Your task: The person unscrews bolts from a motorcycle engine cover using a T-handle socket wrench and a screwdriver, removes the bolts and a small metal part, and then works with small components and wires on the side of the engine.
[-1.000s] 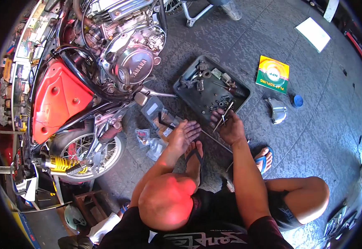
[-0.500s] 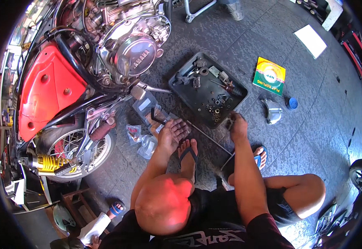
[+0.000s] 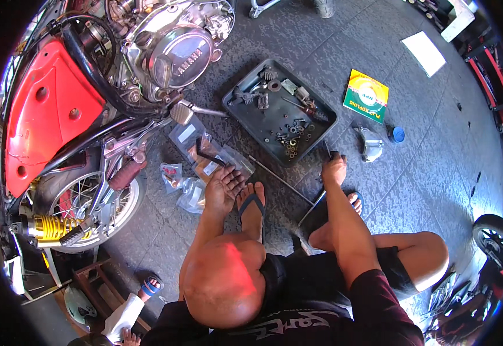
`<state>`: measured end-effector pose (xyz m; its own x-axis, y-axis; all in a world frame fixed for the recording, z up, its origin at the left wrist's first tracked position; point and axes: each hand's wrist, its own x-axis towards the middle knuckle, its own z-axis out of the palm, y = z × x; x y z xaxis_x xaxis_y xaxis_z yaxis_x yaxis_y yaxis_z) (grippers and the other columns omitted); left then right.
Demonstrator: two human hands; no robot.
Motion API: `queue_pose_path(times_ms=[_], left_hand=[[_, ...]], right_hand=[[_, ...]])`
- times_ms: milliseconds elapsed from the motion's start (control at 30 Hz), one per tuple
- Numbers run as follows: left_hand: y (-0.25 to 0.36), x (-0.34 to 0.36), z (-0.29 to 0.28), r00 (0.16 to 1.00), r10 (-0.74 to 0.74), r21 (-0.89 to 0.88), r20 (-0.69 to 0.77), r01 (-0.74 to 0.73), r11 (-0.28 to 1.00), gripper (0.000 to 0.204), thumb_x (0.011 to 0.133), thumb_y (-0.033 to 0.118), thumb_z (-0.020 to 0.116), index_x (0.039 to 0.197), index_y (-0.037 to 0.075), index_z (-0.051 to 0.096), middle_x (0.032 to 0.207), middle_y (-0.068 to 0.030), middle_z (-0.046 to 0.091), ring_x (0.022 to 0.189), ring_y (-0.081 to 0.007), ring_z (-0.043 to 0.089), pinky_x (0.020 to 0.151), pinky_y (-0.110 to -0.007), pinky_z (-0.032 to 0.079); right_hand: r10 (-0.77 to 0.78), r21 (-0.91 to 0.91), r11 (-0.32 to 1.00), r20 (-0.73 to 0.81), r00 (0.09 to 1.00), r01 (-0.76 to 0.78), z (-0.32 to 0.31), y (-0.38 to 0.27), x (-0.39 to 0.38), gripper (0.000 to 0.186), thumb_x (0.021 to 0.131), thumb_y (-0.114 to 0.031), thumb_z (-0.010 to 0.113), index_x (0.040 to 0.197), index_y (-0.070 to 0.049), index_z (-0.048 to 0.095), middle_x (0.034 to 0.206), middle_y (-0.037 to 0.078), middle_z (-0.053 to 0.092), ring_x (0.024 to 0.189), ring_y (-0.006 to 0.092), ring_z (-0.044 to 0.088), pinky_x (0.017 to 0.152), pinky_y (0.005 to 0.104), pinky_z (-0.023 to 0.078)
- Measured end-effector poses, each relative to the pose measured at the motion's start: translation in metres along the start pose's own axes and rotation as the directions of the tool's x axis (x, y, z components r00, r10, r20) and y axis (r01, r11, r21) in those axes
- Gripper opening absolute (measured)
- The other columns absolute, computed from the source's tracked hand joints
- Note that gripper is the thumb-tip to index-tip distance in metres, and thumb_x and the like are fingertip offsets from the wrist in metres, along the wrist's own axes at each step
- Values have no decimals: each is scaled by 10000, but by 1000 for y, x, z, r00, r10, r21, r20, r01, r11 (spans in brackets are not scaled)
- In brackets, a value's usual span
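Note:
My left hand (image 3: pixel 226 185) is palm up and open above the bags, its dirty fingers slightly curled; nothing clear shows in it. By its fingertips, a black L-shaped bar (image 3: pixel 210 157) rests on clear plastic bags (image 3: pixel 237 160). My right hand (image 3: pixel 334 170) is closed near the tray's front right corner. A slim dark piece sticks up from its fingers, too small to name. The black tray (image 3: pixel 251 130) holds nuts, washers (image 3: pixel 290 151), gears and a screwdriver-like tool (image 3: pixel 295 105). A long T-handle wrench (image 3: pixel 280 179) lies on the floor between my hands.
A motorcycle with a red side panel (image 3: pixel 49 115) and a round silver engine cover (image 3: pixel 183 57) stands at left. Right of the tray are a yellow-green packet (image 3: pixel 367 96), a silver metal cover (image 3: pixel 371 144) and a blue cap (image 3: pixel 397 135). Another person's foot (image 3: pixel 151 285) shows at lower left.
The whole view has shifted, moving the scene slightly left and up. My right hand has drawn back a little from the tray's corner. My left hand remains palm up.

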<state>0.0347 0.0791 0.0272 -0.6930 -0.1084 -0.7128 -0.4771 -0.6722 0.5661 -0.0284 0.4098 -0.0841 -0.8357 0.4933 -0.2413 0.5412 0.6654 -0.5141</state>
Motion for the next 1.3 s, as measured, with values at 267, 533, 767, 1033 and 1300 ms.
queue_pose_path(times_ms=[267,533,767,1033,1300], left_hand=[[-2,-3,2,1000,12,14,-4,-12,1000,417,987,370,501,1174,15,613,1013,-89,675,954,-250,664,880,-402,548],[-3,3,6,1000,11,36,-3,-11,999,418,985,371,511,1179,14,610,1007,-91,674,966,-245,654,878,-394,544],[1,-3,5,998,51,47,-39,-49,998,393,995,346,501,1168,11,610,989,-94,673,920,-245,659,841,-394,546],[24,-24,17,970,239,234,-32,-225,946,316,979,299,547,1087,14,628,916,-93,673,799,-221,660,747,-368,553],[122,-82,79,673,739,596,39,-609,523,229,980,195,558,974,-12,656,775,-66,633,628,-111,535,559,-248,422]], right_hand=[[-142,-181,974,-36,989,133,-6,2,-9,435,732,-56,664,1164,-62,616,1230,202,542,1147,404,528,995,456,461],[-92,108,987,-220,971,118,3,21,0,525,764,-111,670,1261,-21,525,1218,247,525,1167,445,510,998,488,439],[13,112,994,-185,983,8,5,20,-15,451,825,-184,660,1204,24,527,1136,266,558,1098,448,542,958,499,446],[69,241,970,-373,925,25,8,-2,-9,298,799,-94,624,1081,-3,606,1048,241,598,996,435,588,862,512,476],[79,647,743,-338,938,171,0,-94,6,286,847,-64,621,1120,21,606,1010,215,639,975,376,629,889,444,486]])
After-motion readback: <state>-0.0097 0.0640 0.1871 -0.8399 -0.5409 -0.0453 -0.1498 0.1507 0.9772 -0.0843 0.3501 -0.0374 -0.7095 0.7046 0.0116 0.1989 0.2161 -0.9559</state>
